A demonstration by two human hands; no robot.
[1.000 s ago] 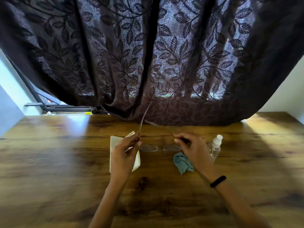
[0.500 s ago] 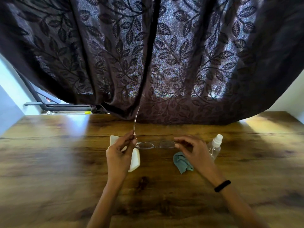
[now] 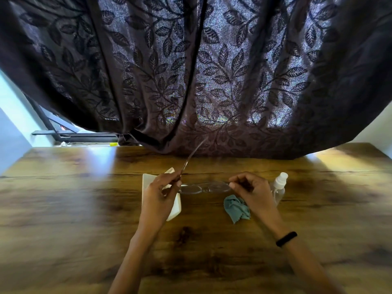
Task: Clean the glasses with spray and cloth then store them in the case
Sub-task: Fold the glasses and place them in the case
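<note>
a dark leaf-patterned curtain is hanging behind a wooden table, and its hem is lying on the far edge.

at the left of the group, the white case is lying flat on the table, partly hidden under the left hand; i cannot tell whether it is open. the left hand is pinching the left end of the glasses, where one temple is sticking up and away toward the curtain. the glasses are being held just above the table, between the two hands. the teal cloth is lying crumpled below them, touching nothing but the wood. the right hand is pinching the other end of the frame with curled fingers. the spray bottle is standing upright just behind this hand.

i am judging that the task is in the middle: nobody is using the spray or the cloth, and the glasses are not yet in the case. whether the lenses are already clean is not showing.

open wood is lying wide on both sides and in front. the raised temple is pointing close to the curtain hem, and the bottle is standing near the right knuckles, so it could tip.
</note>
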